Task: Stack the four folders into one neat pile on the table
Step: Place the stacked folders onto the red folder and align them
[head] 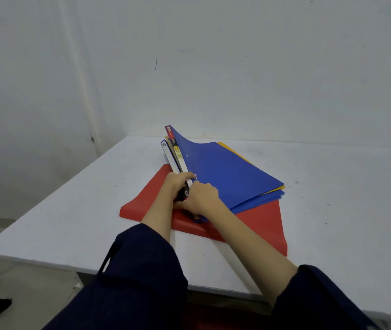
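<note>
Both hands, left hand (177,184) and right hand (201,198), clench the raised spines of the blue and yellow plastic folders (227,172), long axis running near-to-far, skewed rightward over the flat red plastic folder (261,217).

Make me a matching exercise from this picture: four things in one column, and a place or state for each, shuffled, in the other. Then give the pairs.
Things
1. red folder
2. top blue folder
3. yellow folder
4. left hand

Places or states
A. only thin edges show between blue sheets
B. lies flat on the table, lowest of all
C. grips the bundle's spines from the left
D. uppermost, its spine edge lifted

Pairs: 1-B, 2-D, 3-A, 4-C
</note>
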